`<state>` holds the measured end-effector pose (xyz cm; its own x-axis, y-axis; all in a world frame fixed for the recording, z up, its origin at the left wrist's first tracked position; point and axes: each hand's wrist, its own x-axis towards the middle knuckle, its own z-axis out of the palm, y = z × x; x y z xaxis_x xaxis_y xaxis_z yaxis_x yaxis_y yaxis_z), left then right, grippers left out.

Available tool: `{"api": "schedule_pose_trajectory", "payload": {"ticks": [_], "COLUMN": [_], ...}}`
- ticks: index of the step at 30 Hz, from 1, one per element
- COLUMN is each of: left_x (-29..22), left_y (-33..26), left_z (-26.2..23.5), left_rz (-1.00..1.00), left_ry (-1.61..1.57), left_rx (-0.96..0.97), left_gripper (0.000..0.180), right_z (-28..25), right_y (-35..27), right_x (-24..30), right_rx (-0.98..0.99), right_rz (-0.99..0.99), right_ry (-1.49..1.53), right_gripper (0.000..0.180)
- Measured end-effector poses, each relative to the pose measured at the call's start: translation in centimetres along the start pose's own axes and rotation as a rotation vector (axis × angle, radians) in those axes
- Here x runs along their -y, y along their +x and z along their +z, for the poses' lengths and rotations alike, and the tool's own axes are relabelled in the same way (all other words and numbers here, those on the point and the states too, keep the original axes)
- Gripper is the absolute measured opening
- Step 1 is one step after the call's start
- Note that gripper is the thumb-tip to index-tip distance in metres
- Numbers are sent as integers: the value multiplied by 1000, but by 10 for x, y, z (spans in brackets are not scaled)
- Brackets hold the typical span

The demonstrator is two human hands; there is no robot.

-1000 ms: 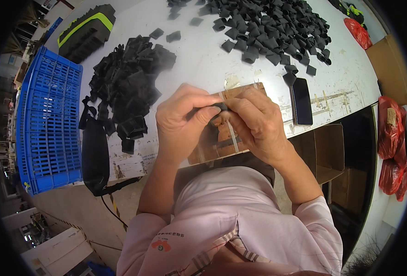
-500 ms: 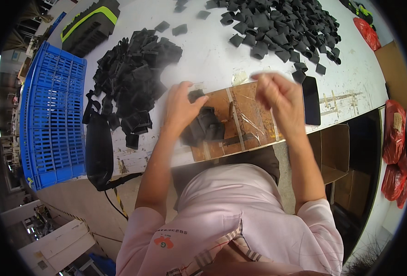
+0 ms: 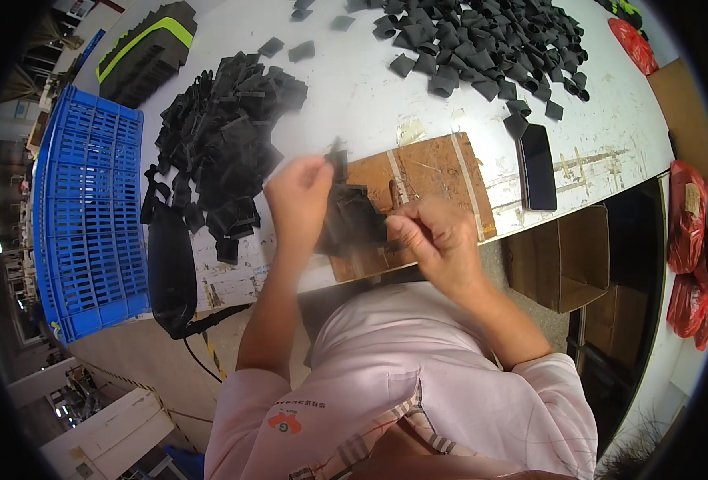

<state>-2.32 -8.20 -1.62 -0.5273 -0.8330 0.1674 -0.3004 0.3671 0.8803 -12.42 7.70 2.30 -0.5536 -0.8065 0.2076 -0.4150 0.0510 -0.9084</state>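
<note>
My left hand (image 3: 299, 196) and my right hand (image 3: 436, 234) are both closed on a black folded piece (image 3: 355, 214) held between them, just above a brown cardboard sheet (image 3: 434, 172) at the near edge of the white table (image 3: 370, 96). The piece is blurred by motion. A heap of similar black pieces (image 3: 226, 140) lies left of my left hand. A wider spread of black pieces (image 3: 482, 40) covers the far right of the table.
A blue plastic crate (image 3: 86, 216) stands at the left. A black and green case (image 3: 142, 52) lies at the far left corner. A dark phone (image 3: 538, 166) rests right of the cardboard sheet. An open cardboard box (image 3: 566, 256) and red bags (image 3: 686, 232) sit below the table's right side.
My hands were apart half a second ago, the right one raised over the cardboard; now both have come together low over its near edge, gripping a black piece.
</note>
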Motion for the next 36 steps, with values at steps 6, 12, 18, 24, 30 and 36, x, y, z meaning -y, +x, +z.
{"api": "schedule_pose_trajectory", "payload": {"ticks": [6,12,18,24,30,36], "left_x": [-71,-85,-77,-80,-94,-57], "left_y": [-56,-68,-54,-54,-25,-28], "left_z": [-10,7,-11,10,-12,-2], "left_rz": [-208,-222,-565,-170,-682,-610], "left_ry": [-439,-463,-1373,-720,-2165,-1800], "left_rx": [235,-101,419,-2,687,596], "left_gripper": [10,9,12,14,20,22], "right_z": [11,18,-1,-13,-34,-22], "right_y": [0,-3,1,6,50,50], "right_x": [14,11,4,9,55,5], "right_rx": [-172,-293,-32,329,351,486], "right_rz": [-233,-266,405,589,341,326], "right_ry": [19,-200,814,1201,803,873], "right_gripper": [18,12,7,14,22,30]}}
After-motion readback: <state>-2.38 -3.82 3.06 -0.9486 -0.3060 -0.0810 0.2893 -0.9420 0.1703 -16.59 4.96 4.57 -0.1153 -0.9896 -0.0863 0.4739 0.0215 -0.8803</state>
